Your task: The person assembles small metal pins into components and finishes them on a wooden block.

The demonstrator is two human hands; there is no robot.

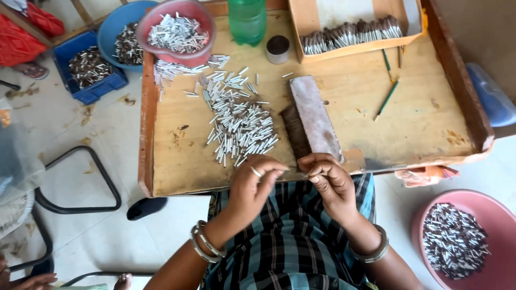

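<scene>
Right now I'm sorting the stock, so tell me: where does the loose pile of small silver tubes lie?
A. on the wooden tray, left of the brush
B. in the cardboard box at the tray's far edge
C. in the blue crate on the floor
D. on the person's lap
A: the silver tubes lie scattered on the wooden tray, left of the brush.

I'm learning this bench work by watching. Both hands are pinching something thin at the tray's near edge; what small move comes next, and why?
Probably the left hand reaches forward for another small white tube from the loose pile. That pile lies just beyond its fingers on the wooden tray, while the right hand holds the thin piece between them.
</scene>
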